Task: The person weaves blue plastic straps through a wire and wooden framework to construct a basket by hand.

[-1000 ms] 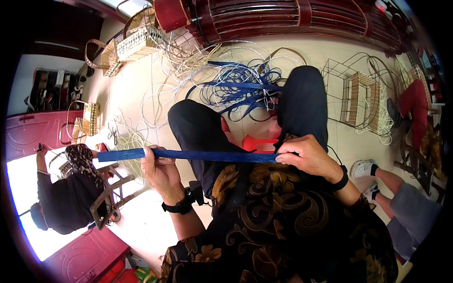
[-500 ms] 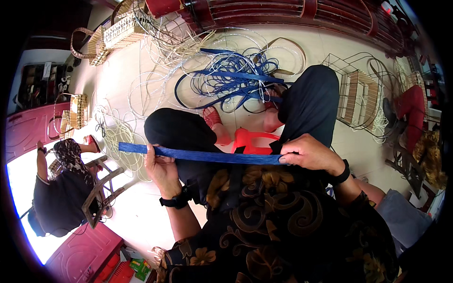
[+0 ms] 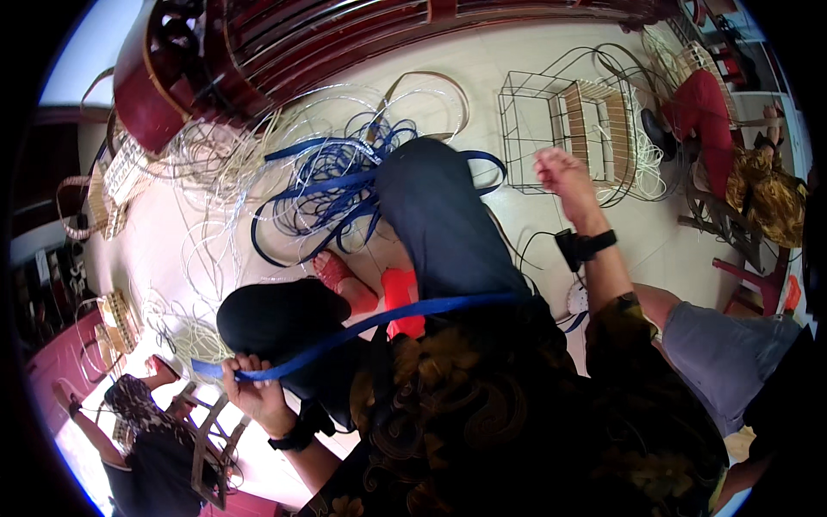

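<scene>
A flat blue strap [image 3: 448, 305] lies in a shallow curve across my lap. My left hand [image 3: 256, 398] pinches it near its left end, a short piece sticking out past the fingers. Its other end rests on my dark clothing. Off the strap, my right hand [image 3: 564, 181] is raised beyond my right knee, beside the wire frame [image 3: 536, 129]. Its fingers are loosely bent and slightly blurred, with nothing visible in them. Beyond my knees a tangled heap of blue strapping [image 3: 332, 185] lies on the floor, mixed with pale clear strands.
A dark red wooden bench [image 3: 345, 43] runs along the far side. Pale cane coils [image 3: 207, 159] and woven baskets [image 3: 112, 194] are at left. A red plastic stool [image 3: 400, 293] shows between my legs. Other people sit at lower left and on the right.
My right hand has let go of the strap and moved up and right toward the wire frame. My left hand still grips the strap, lower and farther left. The view has turned.
</scene>
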Demonstrator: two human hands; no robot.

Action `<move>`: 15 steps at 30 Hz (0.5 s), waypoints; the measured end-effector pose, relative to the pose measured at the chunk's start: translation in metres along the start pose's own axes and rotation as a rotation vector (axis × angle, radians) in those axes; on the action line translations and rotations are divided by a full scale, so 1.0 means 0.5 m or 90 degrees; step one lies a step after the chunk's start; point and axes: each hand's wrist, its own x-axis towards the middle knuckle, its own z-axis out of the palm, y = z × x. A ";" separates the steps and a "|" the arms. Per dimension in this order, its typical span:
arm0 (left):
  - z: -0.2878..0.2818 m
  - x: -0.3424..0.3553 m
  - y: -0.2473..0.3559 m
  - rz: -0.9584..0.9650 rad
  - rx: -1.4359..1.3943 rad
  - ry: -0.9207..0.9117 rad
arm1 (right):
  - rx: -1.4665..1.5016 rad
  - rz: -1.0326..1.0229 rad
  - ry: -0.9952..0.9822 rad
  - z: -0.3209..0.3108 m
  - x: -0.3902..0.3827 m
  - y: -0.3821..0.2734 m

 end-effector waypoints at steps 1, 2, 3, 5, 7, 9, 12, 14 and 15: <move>0.011 -0.005 0.000 0.004 0.006 -0.006 | -0.004 0.037 -0.003 0.008 0.020 0.036; 0.025 -0.002 -0.004 0.009 0.011 -0.003 | -0.005 0.062 -0.014 0.012 0.037 0.074; 0.022 0.004 -0.004 0.009 0.035 -0.021 | -0.009 0.089 -0.030 0.024 0.052 0.099; 0.035 0.017 -0.011 0.018 0.063 0.095 | -0.012 0.140 -0.048 0.046 0.076 0.139; 0.032 0.023 -0.006 -0.009 0.081 0.090 | -0.042 0.171 -0.075 0.071 0.103 0.166; 0.032 0.014 -0.003 -0.005 0.090 0.107 | -0.060 0.183 -0.098 0.102 0.156 0.194; 0.040 0.014 -0.006 0.015 0.101 0.134 | -0.113 0.135 -0.105 0.144 0.250 0.245; 0.040 0.010 -0.008 0.005 0.115 0.139 | -0.226 0.107 -0.090 0.167 0.304 0.263; 0.043 0.006 -0.004 0.008 0.123 0.144 | -0.322 0.092 -0.089 0.177 0.341 0.276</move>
